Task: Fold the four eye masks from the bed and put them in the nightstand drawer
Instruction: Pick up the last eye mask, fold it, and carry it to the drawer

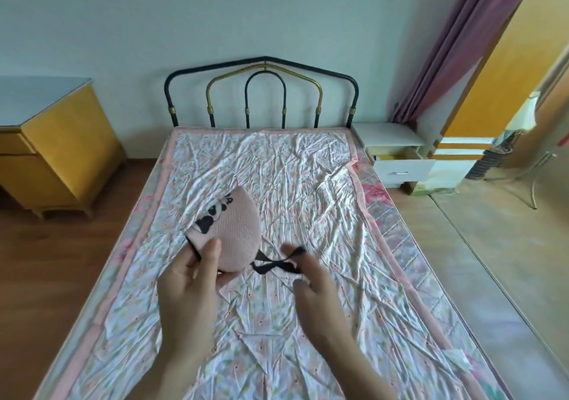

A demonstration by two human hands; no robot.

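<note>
- Left hand pinches the folded pink mask above the bed.
- Right hand has the black strap looped round its fingers.
- No other masks on the bed; likely the last one.
- Drawer beside the bed's head stands open, mask not yet stowed.

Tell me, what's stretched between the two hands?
The mask's black strap, running from the left hand to the right hand, in the head view.

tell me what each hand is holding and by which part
The left hand grips the folded pink eye mask by its lower edge; the right hand holds the mask's black strap looped over its fingers.
</note>
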